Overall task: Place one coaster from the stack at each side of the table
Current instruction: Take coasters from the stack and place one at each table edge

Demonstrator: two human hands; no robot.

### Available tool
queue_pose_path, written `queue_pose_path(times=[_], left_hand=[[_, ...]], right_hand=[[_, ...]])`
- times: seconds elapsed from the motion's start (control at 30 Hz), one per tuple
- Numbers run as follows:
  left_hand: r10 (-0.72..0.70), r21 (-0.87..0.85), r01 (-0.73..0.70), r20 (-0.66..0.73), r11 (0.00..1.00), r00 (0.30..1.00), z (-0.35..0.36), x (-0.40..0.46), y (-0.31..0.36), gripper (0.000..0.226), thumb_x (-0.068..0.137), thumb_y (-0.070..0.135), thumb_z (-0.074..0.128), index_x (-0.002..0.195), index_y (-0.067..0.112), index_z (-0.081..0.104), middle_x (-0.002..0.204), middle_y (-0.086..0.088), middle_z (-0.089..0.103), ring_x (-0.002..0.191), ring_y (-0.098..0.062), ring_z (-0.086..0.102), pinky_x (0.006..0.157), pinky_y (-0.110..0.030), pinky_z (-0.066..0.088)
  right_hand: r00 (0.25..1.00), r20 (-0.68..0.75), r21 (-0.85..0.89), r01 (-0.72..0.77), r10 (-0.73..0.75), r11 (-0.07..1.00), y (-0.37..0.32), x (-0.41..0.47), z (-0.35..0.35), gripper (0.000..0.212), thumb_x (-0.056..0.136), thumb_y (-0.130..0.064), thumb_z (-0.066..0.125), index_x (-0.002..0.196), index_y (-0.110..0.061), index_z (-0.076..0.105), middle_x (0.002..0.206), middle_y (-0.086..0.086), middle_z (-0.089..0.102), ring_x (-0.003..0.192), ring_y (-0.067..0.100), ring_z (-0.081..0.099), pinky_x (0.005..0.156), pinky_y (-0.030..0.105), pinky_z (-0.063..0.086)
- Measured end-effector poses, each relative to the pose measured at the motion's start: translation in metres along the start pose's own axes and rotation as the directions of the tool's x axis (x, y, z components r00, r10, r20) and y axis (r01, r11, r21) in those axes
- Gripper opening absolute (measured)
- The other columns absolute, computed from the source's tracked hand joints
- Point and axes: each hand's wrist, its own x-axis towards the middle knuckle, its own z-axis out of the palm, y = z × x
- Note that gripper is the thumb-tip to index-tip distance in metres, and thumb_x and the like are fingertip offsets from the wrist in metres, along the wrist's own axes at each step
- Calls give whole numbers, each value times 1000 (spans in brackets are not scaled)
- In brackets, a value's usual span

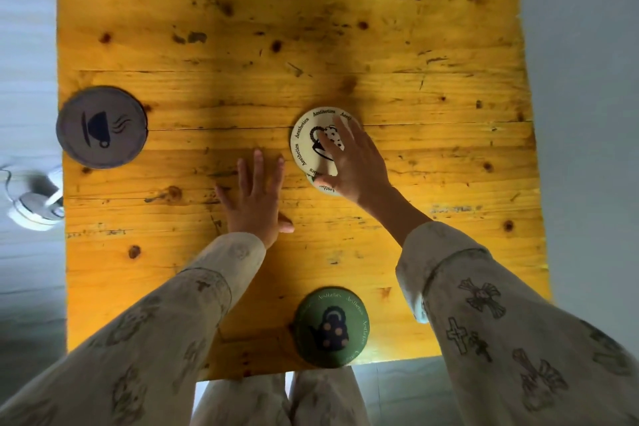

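Observation:
A small stack of coasters lies near the middle of the yellow wooden table point(242, 45). Its top one is a cream coaster point(307, 142) with a teapot print; a second cream coaster point(325, 188) peeks out beneath it. My right hand point(352, 166) rests on the stack, fingers spread over the top coaster and thumb at its near edge. My left hand point(257, 199) lies flat and open on the wood just left of the stack. A grey coaster point(102, 127) with a cup print sits at the left edge. A green coaster point(331, 327) with a teapot sits at the near edge.
Off the table's left edge, a white object point(34, 204) lies on the pale floor. A pale surface point(587, 114) borders the right side. My legs point(276, 401) show below the near edge.

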Motion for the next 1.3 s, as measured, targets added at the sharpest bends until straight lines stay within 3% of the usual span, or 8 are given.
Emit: queue_pose_path(times=[0.13,0.2,0.3,0.47,0.63,0.93,1.17,1.3], left_hand=[[-2,18,2,4,1000,1000,0,1,-1,122,64,44,72,134,34,-28,150,-5,-30,138,-30,-25,106,-68,0],[-5,18,5,6,1000,1000,1,2,-2,122,64,44,72,135,35,-27,150,-4,-31,138,-29,-25,106,-68,1],[-9,24,9,15,1000,1000,-2,1,-1,121,65,44,72,134,36,-27,150,-3,-31,138,-29,-26,107,-67,1],[-27,-47,29,50,998,998,-4,-4,19,111,74,31,68,138,30,-23,151,-4,-30,138,-29,-25,111,-65,0],[233,-38,-235,-49,971,971,5,-2,92,85,87,33,50,140,25,-17,153,-4,-24,140,-26,-21,111,-55,-7],[518,295,-493,-6,818,856,36,26,174,63,93,35,33,143,26,-5,155,-13,-10,143,-30,-7,114,-55,-5],[595,329,-549,-49,768,802,51,37,228,68,93,41,29,142,9,-5,155,-11,-10,144,-25,-5,113,-55,-3],[621,326,-571,-68,754,781,58,40,241,69,92,45,25,142,6,-3,156,-12,2,144,-22,3,114,-53,-2]], right_hand=[[992,-42,-185,108,-117,977,-9,-14,-1,48,93,-35,43,136,-14,41,147,21,36,137,40,30,103,48,44],[982,-104,-225,132,-158,965,-10,-19,-1,33,87,-25,52,117,-14,62,128,15,61,120,33,56,78,38,60],[962,-137,-341,177,-235,923,-6,-26,-1,20,73,-22,65,91,-18,73,98,-4,76,94,11,70,52,22,59],[924,-227,-287,239,-308,928,36,-55,-4,26,61,-18,78,87,-16,76,92,-6,78,89,8,72,68,19,59],[887,-344,-222,242,-309,944,87,-83,-11,33,54,-9,84,86,-9,75,89,4,78,85,15,73,71,25,61],[883,-469,-38,-55,31,998,185,-132,-4,36,55,9,78,90,4,73,89,20,76,85,32,73,66,41,62],[830,-521,72,-191,200,979,217,-149,12,27,59,6,74,86,3,72,87,19,76,80,33,73,65,39,61],[805,-528,101,-255,269,962,221,-149,23,21,70,-2,70,90,1,70,95,19,74,90,34,70,71,40,61]])
